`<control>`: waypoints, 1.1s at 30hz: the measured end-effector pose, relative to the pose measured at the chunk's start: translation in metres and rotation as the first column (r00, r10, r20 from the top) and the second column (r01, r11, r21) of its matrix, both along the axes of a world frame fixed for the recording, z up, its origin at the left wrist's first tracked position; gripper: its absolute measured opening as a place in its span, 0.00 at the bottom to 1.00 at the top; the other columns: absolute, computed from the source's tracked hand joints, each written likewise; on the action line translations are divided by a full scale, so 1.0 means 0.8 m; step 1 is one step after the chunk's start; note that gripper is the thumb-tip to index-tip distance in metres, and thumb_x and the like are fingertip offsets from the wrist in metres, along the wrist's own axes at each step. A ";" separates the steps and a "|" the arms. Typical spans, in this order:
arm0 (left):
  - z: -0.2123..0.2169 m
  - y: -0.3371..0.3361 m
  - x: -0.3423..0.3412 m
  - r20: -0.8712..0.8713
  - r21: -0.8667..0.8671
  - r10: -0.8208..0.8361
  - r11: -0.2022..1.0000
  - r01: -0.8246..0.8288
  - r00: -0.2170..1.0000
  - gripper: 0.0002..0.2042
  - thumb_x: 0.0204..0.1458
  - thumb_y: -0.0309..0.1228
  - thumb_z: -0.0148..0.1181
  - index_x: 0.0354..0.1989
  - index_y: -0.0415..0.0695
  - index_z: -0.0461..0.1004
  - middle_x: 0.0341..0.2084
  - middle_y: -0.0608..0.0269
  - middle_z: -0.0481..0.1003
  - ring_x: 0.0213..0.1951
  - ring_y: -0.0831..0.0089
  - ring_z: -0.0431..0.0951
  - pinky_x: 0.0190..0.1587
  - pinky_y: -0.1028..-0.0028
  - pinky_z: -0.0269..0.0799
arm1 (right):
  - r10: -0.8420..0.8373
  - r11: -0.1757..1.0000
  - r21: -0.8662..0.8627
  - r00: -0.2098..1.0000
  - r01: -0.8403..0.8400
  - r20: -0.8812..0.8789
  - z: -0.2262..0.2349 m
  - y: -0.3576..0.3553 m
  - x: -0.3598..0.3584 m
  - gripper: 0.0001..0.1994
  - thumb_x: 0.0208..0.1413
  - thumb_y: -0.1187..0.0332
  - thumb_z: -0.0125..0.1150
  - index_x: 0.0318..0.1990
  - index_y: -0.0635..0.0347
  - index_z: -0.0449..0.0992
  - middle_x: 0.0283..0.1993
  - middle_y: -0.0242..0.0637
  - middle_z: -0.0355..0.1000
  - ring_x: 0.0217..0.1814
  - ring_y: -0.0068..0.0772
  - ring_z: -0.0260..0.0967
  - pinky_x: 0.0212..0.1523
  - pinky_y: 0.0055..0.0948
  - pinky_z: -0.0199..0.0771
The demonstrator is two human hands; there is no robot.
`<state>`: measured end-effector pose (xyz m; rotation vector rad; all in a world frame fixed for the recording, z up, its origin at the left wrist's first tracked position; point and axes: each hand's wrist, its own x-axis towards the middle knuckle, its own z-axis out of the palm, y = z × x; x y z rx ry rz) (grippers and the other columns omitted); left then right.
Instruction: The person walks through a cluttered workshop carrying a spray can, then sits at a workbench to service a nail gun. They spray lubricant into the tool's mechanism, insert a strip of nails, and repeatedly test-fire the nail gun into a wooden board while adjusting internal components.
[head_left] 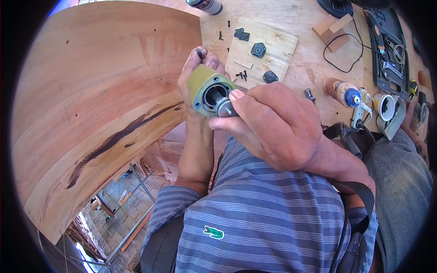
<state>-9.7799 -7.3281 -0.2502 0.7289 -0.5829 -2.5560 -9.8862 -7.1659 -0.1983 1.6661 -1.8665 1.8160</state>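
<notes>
My left hand (pixel 185 76) is closed round an olive-green metal housing (pixel 197 86), its round bore turned toward me. Several bolt holes sit in the housing's end face. A small dark piece (pixel 199 53) shows at my left fingertips; I cannot tell its kind. At the mouth of the bore, the thumb and forefinger of my right hand (pixel 284 125) pinch a round silver metal piece (pixel 225 108) with a small stud in its middle. A dark shaft (pixel 213 94) shows inside the bore behind it. How far the silver piece goes in is hidden.
On a plywood board (pixel 284 38) lie black cover plates (pixel 258 50), a hex key (pixel 243 64) and several black screws (pixel 241 75). To the right are a bottle (pixel 339 88), a white cup (pixel 386 108) and a tool case (pixel 387 54). A large curved wood panel (pixel 104 68) stands left.
</notes>
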 end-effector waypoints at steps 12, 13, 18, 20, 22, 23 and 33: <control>-0.008 0.001 -0.001 0.007 -0.006 0.017 1.000 -0.017 1.000 0.10 0.65 0.35 0.44 0.39 0.44 0.69 0.22 0.63 0.66 0.19 0.74 0.65 0.21 0.73 0.69 | -0.067 0.996 -0.062 0.998 0.068 0.018 -0.009 -0.007 0.002 0.19 0.36 0.68 0.74 0.34 0.70 0.74 0.23 0.34 0.61 0.23 0.30 0.64 0.20 0.28 0.65; -0.008 0.002 -0.002 0.006 -0.001 0.023 1.000 -0.023 1.000 0.10 0.65 0.35 0.44 0.39 0.45 0.69 0.23 0.63 0.66 0.19 0.74 0.65 0.21 0.73 0.69 | -0.059 0.997 -0.047 0.998 0.060 0.017 -0.008 -0.006 0.001 0.18 0.36 0.68 0.74 0.33 0.70 0.74 0.23 0.34 0.61 0.23 0.30 0.64 0.20 0.28 0.65; -0.008 0.004 -0.002 0.008 0.024 0.015 1.000 -0.015 1.000 0.10 0.66 0.37 0.44 0.39 0.45 0.69 0.23 0.63 0.66 0.19 0.74 0.65 0.22 0.73 0.70 | -0.036 0.999 0.004 0.999 0.036 0.030 -0.002 -0.002 -0.001 0.18 0.35 0.67 0.75 0.31 0.68 0.74 0.23 0.35 0.63 0.22 0.31 0.65 0.19 0.28 0.66; -0.015 0.002 -0.001 -0.020 0.055 -0.001 0.998 0.002 1.000 0.10 0.66 0.38 0.44 0.40 0.45 0.69 0.23 0.63 0.66 0.19 0.74 0.65 0.23 0.72 0.70 | -0.025 0.999 0.024 0.999 0.024 0.033 -0.001 -0.002 -0.004 0.20 0.33 0.66 0.78 0.33 0.67 0.76 0.23 0.37 0.68 0.22 0.31 0.68 0.19 0.27 0.68; -0.025 0.000 0.000 -0.054 0.101 -0.012 0.995 0.017 0.998 0.11 0.66 0.38 0.44 0.40 0.45 0.69 0.23 0.63 0.66 0.19 0.74 0.65 0.23 0.72 0.71 | -0.014 0.999 0.032 0.999 0.013 0.040 -0.005 -0.006 -0.005 0.21 0.33 0.65 0.79 0.34 0.67 0.76 0.24 0.37 0.70 0.22 0.32 0.69 0.19 0.26 0.69; -0.029 0.001 0.001 -0.045 0.116 0.001 0.993 0.004 0.999 0.11 0.66 0.38 0.45 0.40 0.45 0.68 0.23 0.63 0.66 0.19 0.73 0.65 0.23 0.71 0.71 | -0.023 0.999 0.031 0.999 0.022 0.047 -0.006 -0.008 -0.004 0.21 0.34 0.66 0.79 0.34 0.67 0.76 0.24 0.38 0.70 0.22 0.32 0.69 0.19 0.27 0.69; -0.095 -0.011 0.000 -0.103 0.264 0.010 0.964 0.017 0.995 0.09 0.64 0.34 0.47 0.40 0.41 0.67 0.24 0.61 0.66 0.21 0.72 0.66 0.24 0.72 0.69 | -0.025 0.993 0.121 0.994 0.012 0.105 -0.026 -0.037 -0.004 0.19 0.38 0.71 0.76 0.37 0.68 0.76 0.26 0.40 0.69 0.24 0.38 0.69 0.23 0.32 0.70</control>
